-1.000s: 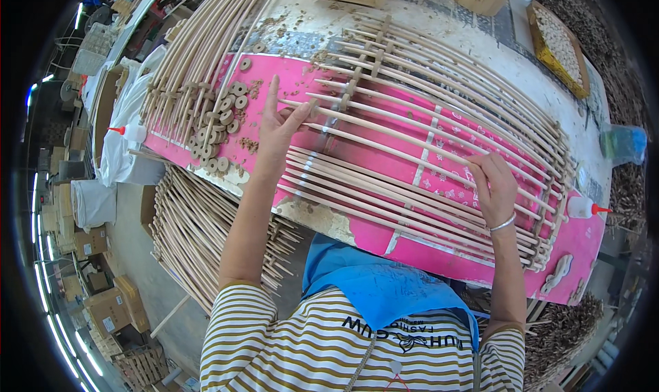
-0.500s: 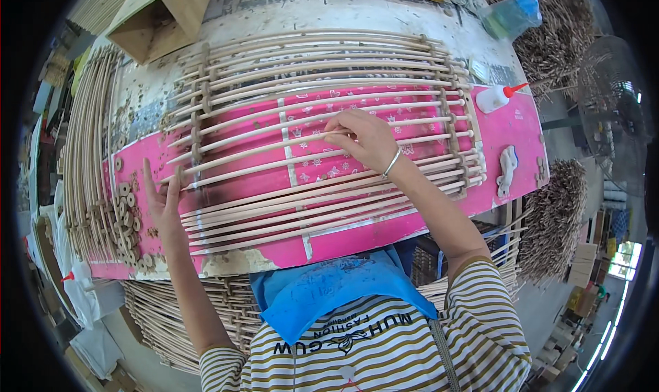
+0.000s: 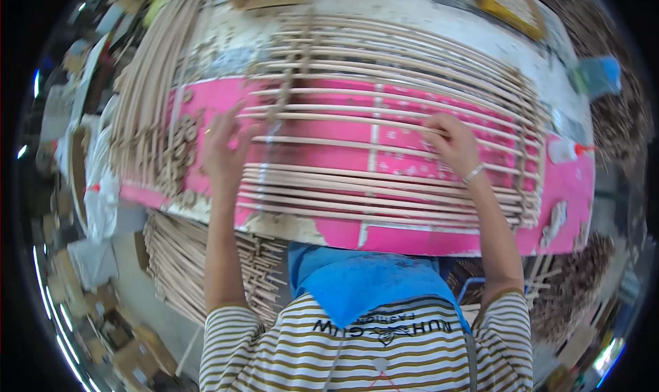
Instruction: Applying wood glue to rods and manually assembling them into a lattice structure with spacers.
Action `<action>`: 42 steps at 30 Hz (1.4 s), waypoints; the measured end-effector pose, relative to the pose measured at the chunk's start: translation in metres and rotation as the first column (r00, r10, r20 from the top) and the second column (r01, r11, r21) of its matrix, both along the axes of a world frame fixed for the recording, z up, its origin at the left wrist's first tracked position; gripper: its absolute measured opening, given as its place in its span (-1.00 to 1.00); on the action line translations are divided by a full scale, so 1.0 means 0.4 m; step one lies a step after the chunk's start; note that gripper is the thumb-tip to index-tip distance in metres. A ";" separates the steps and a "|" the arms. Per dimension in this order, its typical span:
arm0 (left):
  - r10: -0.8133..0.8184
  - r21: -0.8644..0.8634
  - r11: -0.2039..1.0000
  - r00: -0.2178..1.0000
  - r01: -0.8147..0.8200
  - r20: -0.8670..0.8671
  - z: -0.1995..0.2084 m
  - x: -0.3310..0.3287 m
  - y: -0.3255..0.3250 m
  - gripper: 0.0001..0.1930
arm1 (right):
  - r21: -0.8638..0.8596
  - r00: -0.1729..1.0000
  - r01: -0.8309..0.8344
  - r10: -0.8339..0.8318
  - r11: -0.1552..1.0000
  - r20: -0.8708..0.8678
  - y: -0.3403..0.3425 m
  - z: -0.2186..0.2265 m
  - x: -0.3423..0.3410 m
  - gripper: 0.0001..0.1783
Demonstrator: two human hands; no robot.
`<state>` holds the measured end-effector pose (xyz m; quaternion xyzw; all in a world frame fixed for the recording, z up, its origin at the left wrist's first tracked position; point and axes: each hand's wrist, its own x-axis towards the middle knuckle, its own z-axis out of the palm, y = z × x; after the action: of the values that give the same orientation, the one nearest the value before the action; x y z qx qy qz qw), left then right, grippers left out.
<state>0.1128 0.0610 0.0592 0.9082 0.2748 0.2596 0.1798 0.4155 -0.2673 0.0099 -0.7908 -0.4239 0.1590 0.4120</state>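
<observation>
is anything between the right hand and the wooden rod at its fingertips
Nothing visible: the right hand appears to pinch the wooden rod directly, with no other object showing between them.

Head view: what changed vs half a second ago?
Left hand: fingers look more spread by the rods' left ends; blur hides whether it let go. The held rod: left end seems shifted toward the far side. Whole scene slid right in the picture as the camera moved. Unchanged: right hand pinches a rod; red-tipped bottle on the pink sheet.
</observation>
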 end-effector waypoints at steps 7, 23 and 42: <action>-0.116 0.113 0.985 0.988 0.128 -0.105 -0.003 0.017 -0.002 -0.50 | 0.066 0.995 -0.005 0.012 0.998 -0.104 0.005 -0.007 -0.014 -0.80; -0.104 0.087 0.989 0.984 0.117 -0.144 -0.076 0.026 0.000 -0.58 | -0.054 0.937 -0.055 0.071 0.997 0.343 0.023 0.021 -0.033 -0.82; 0.026 -0.016 1.000 0.986 -0.024 0.164 0.004 0.024 0.004 -0.37 | 0.076 0.958 0.025 -0.046 0.997 0.283 0.031 0.073 0.033 -0.87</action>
<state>0.1226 0.0627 0.0607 0.8791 0.2721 0.3336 0.2047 0.4289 -0.2549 0.0389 -0.7976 -0.4699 0.0211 0.3777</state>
